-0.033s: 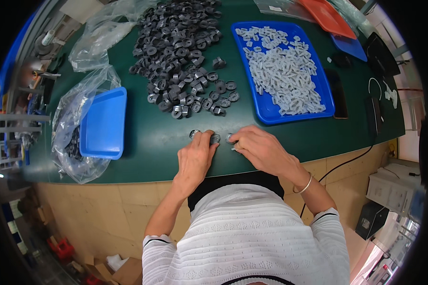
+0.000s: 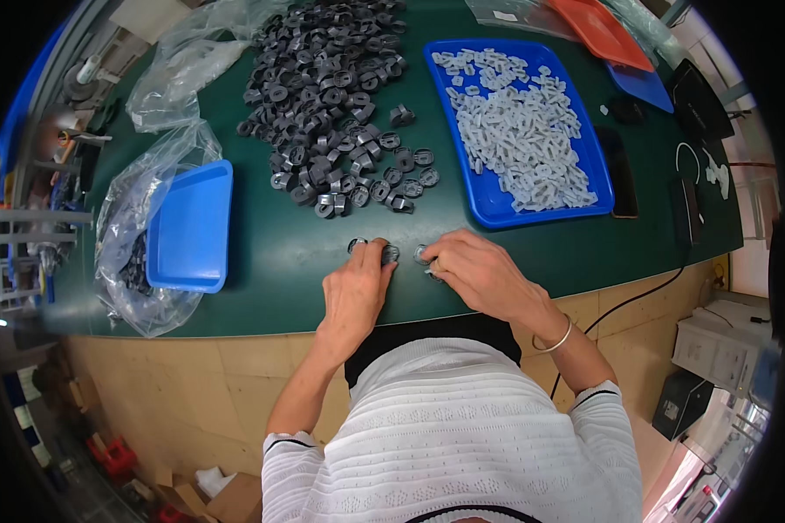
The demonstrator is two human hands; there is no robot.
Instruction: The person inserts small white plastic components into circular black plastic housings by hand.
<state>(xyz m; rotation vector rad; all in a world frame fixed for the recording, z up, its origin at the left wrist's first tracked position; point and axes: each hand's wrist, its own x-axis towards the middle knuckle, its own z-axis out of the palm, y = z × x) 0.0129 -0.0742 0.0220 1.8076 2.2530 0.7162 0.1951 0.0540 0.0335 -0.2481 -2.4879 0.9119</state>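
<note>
My left hand (image 2: 357, 284) is closed, its thumb and fingers pinching a small dark grey round plastic part (image 2: 391, 254) against the green table. Another such part (image 2: 356, 245) lies by the outer side of its fingers. Across a narrow gap, my right hand (image 2: 474, 271) is closed on a third grey round part (image 2: 421, 254), partly covered by the fingertips. A small pale clip-like piece (image 2: 431, 274) shows under the right fingers; how it is held is hidden. Beyond my hands spreads a large heap of the dark grey round parts (image 2: 323, 96).
At the right, a blue tray (image 2: 474, 207) holds many pale plastic pieces (image 2: 532, 139). A smaller blue tray (image 2: 189, 228) sits at the left on a clear plastic bag (image 2: 113, 209). A phone (image 2: 617, 170) and an orange tray (image 2: 604, 33) lie farther right.
My left hand has shifted very slightly left with the round part, widening the gap between my hands a little. My right hand has hardly moved.
</note>
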